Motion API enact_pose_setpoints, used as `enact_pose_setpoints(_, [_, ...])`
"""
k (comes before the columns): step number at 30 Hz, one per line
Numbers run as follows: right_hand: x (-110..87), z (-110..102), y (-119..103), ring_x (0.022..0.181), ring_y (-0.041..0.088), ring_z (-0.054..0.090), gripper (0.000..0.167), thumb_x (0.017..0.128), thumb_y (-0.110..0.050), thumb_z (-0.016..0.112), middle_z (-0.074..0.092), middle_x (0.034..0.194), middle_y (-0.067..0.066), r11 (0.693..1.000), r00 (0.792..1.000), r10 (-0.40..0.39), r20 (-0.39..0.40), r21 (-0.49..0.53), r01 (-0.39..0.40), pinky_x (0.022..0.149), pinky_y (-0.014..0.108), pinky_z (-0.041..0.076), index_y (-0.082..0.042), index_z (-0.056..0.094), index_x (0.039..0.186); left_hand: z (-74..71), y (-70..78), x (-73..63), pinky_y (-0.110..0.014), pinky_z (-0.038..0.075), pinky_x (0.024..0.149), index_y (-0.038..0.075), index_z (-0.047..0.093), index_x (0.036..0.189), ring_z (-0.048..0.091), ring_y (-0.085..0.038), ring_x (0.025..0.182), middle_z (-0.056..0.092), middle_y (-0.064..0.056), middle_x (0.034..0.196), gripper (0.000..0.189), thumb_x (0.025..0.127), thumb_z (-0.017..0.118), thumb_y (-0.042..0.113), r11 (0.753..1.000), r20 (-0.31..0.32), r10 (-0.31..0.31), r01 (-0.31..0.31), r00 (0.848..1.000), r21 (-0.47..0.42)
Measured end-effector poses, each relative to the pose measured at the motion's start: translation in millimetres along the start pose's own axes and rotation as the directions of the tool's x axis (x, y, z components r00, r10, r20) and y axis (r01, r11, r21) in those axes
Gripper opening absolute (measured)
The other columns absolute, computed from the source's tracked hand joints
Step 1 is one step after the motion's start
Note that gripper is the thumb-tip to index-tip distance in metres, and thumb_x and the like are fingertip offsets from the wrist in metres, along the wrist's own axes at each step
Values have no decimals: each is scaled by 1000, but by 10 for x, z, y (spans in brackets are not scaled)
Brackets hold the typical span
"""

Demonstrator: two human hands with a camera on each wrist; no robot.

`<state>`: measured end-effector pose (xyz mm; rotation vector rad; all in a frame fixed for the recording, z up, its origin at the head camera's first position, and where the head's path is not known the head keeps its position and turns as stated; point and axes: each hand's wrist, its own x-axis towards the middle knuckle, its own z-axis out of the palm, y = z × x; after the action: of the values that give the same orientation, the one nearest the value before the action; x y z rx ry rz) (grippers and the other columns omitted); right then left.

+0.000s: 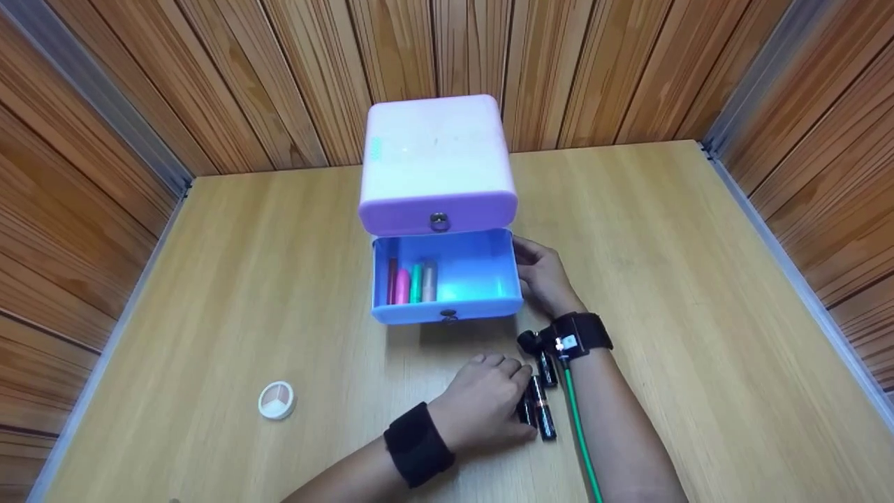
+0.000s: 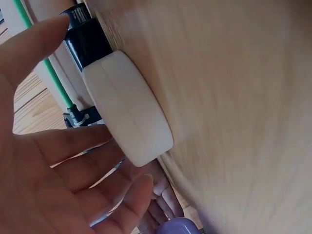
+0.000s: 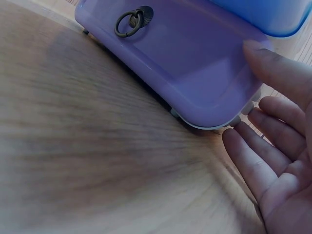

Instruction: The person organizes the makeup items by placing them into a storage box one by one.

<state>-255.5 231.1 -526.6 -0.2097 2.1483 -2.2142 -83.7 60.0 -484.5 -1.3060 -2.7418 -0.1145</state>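
A small purple-and-white drawer cabinet (image 1: 436, 150) stands at the back with its blue drawer (image 1: 482, 269) pulled out, several slim tubes (image 1: 416, 283) along the left side inside. My right hand (image 1: 548, 279) is at the cabinet's right side. In the right wrist view its thumb (image 3: 273, 66) lies at the purple lower front (image 3: 195, 63), fingers along the side. My left hand (image 1: 485, 398) is low over the table, beside black cosmetic tubes (image 1: 541, 409). The left wrist view shows a cream rounded object (image 2: 129, 109) between thumb and fingers, hidden from the head view.
A round white compact (image 1: 277, 400) with pinkish sections lies on the table at left. Another black tube (image 1: 547, 370) lies near the right wrist, where a green cable (image 1: 576, 419) runs along the forearm. Wooden panel walls (image 1: 447, 56) enclose the table's back and sides.
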Motion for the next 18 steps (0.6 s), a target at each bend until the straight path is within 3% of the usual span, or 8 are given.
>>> enact_pose_setpoints(8, [2, 8, -22, 122, 26, 54, 55, 85, 4, 66, 57, 134, 16, 1000, 1000, 15, 5, -11, -15, 102, 35, 41, 0, 51, 138, -85, -54, -31, -38, 46, 95, 4, 54, 137, 57, -22, 111, 61, -7, 126, 85, 80, 64, 66, 998, 24, -21, 22, 999, -52])
enact_pose_setpoints(18, [-9, 16, -32, 121, 27, 55, 56, 84, 6, 66, 57, 132, 18, 1000, 1000, 17, -4, 6, -16, 101, 35, 42, 2, 51, 138, -277, -178, -101, -37, 48, 92, 6, 53, 138, 55, -21, 112, 59, -9, 128, 83, 79, 69, 62, 986, -57, -56, 46, 997, -158])
